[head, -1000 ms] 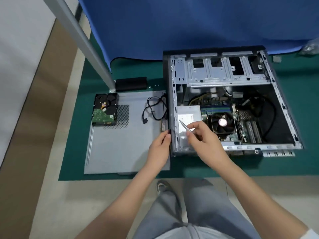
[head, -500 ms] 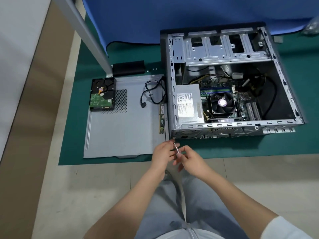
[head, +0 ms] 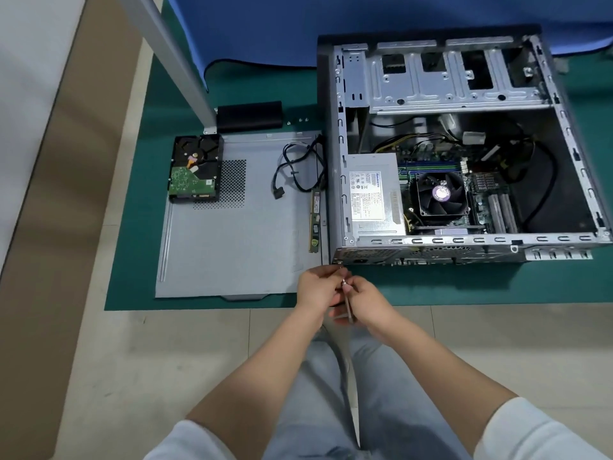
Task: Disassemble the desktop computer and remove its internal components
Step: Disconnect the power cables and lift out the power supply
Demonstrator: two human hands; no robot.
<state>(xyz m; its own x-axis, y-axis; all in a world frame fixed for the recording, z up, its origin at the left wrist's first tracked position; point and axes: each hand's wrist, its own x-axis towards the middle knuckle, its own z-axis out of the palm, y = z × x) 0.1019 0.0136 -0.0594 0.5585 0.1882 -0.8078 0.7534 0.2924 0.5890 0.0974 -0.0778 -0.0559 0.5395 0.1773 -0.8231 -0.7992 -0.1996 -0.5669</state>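
Two hands meeting at the case (head: 335,255) corner, right hand (head: 368,302) gripping screwdriver (head: 346,295), left hand (head: 316,288) pinching its tip

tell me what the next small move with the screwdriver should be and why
Probably seat the tip in the screw at the case's near left rear corner and start turning. Both hands meet there: the right hand grips the screwdriver, the left hand steadies its tip. The power supply sits just inside that corner, still in place.
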